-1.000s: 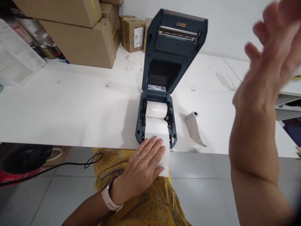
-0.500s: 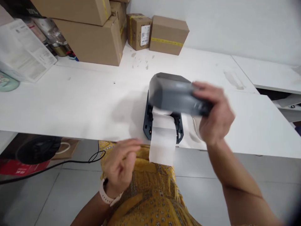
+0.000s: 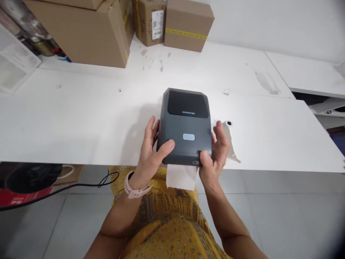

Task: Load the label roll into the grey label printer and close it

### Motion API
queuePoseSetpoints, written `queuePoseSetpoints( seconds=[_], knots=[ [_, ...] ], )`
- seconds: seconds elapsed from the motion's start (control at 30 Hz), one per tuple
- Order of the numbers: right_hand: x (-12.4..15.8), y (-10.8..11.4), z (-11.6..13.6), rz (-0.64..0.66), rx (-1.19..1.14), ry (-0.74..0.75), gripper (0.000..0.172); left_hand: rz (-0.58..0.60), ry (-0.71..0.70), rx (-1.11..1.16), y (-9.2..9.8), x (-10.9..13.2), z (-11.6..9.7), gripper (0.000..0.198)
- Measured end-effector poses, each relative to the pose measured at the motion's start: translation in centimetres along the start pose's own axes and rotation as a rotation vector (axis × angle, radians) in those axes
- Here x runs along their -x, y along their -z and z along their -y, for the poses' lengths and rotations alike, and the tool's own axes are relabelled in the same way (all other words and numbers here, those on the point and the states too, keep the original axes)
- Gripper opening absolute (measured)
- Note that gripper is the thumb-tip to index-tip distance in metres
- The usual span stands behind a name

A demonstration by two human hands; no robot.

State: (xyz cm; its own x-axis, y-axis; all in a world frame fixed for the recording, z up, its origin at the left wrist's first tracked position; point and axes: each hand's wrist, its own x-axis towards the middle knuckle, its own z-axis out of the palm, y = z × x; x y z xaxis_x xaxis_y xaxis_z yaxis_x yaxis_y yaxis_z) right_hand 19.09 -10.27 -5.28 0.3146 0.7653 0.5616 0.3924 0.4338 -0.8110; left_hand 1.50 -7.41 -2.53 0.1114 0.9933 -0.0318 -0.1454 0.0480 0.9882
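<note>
A dark grey label printer [image 3: 178,131] stands at the front edge of the white table with its lid down. A strip of white label paper [image 3: 181,177] hangs from its front, over the table edge. My left hand [image 3: 151,153] grips the printer's left side, thumb on the lid and fingers along the wall. At the right front corner, my right hand [image 3: 214,156] presses its thumb on the lid, with its fingers curved beside the right wall. Some right fingertips are hidden. Just right of that hand lies a small white paper roll [image 3: 229,124] with a loose tail.
Several cardboard boxes [image 3: 185,23] stand along the back and left of the white table [image 3: 81,118]. A clear and white package [image 3: 16,61] sits at the far left. A black cable [image 3: 88,185] hangs below the table, and open shelving [image 3: 327,111] is at the right.
The printer lid, raised in my right hand before with the paper inside exposed, is now down. My left hand has moved up onto the printer's left side; the right has come down to its front corner.
</note>
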Motion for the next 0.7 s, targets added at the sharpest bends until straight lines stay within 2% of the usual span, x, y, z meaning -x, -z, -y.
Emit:
queuePoseSetpoints(
  seconds=[0.07,0.13,0.2,0.27,0.4,0.5,0.57,0.63,0.67,0.7],
  knots=[
    [0.6,0.0,-0.6,0.048,-0.056,-0.166,0.082,0.008,-0.022,-0.011,0.4,0.1,0.3,0.089],
    [1.1,0.2,-1.0,0.126,-0.121,-0.288,0.090,0.000,-0.061,-0.023,0.5,0.3,0.7,0.087],
    [1.4,0.3,-1.2,0.175,-0.176,-0.348,0.094,-0.013,-0.097,-0.038,0.3,0.3,1.0,0.084],
    [1.6,0.2,-1.2,0.171,-0.182,-0.354,0.095,-0.026,-0.144,-0.059,0.1,0.2,1.2,0.079],
    [1.8,-0.2,-1.1,0.124,-0.155,-0.327,0.090,-0.047,-0.227,-0.092,-0.1,-0.4,1.5,0.071],
    [1.5,-0.3,-0.9,0.122,-0.116,-0.260,0.082,-0.079,-0.268,-0.119,-0.2,0.3,2.2,0.066],
    [1.0,-0.2,-0.5,0.103,-0.049,-0.146,0.069,-0.186,-0.340,-0.129,-0.2,2.0,3.1,0.056],
    [0.5,0.0,-0.2,0.100,0.030,-0.003,0.053,-0.342,-0.394,-0.110,-0.1,4.5,4.2,0.042],
    [0.2,0.1,0.0,0.113,0.062,0.061,0.047,-0.396,-0.345,-0.088,0.1,5.8,4.7,0.034],
    [-0.1,0.2,0.1,0.130,0.085,0.113,0.044,-0.358,-0.231,-0.050,0.3,6.9,5.0,0.028]
  ],
)
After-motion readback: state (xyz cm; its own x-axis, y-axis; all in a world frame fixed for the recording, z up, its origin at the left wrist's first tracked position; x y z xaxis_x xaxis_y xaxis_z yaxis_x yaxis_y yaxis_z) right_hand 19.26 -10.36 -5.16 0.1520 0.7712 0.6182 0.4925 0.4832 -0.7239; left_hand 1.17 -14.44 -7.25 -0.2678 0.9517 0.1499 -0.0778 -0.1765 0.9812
